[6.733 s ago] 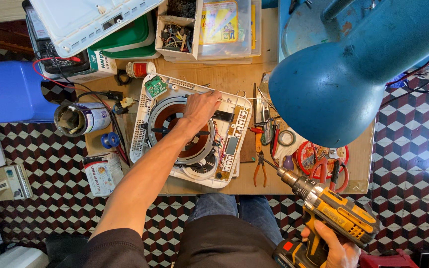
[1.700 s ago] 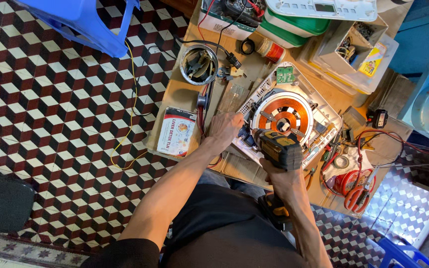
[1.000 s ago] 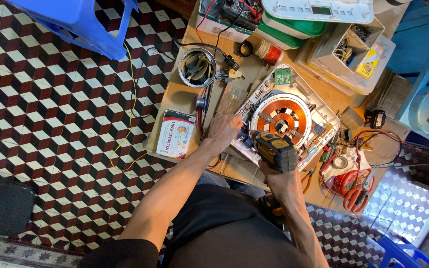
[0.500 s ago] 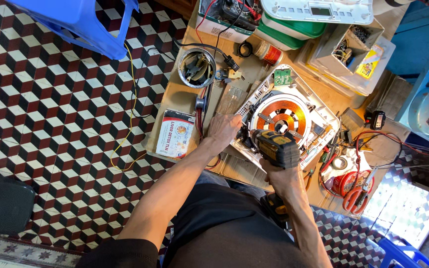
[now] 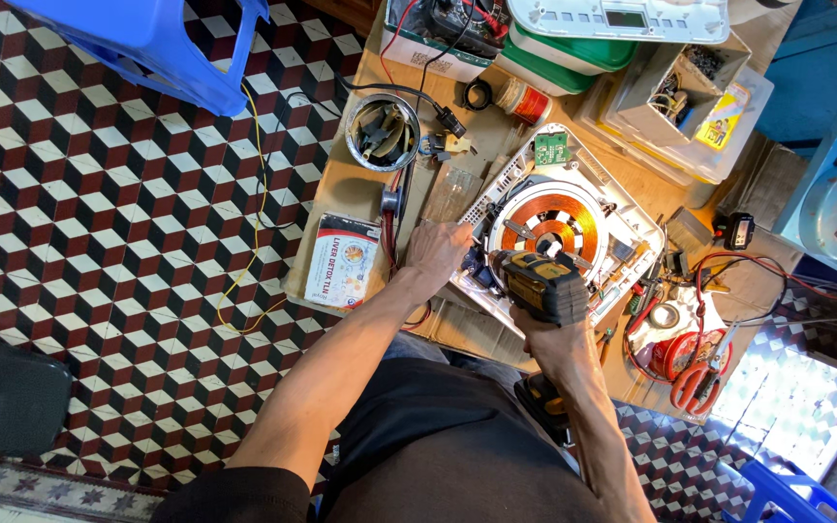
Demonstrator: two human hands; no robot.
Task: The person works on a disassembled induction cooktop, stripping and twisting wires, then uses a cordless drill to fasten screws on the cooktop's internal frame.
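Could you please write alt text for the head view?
A person's right hand presses a yellow-and-black cordless drill onto an opened white appliance with a copper coil, while the left hand steadies its edge on a cluttered wooden table.

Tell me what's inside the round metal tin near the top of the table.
The round metal tin holds a jumble of small dark parts; their kind is too small to tell. Whatever lies beneath them on the tin's bottom is covered.

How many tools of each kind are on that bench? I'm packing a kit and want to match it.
Cordless drill, in the right hand: 1
Red-handled scissors: 1
Tape roll: 1
Round metal tin of parts: 1
Total: 4
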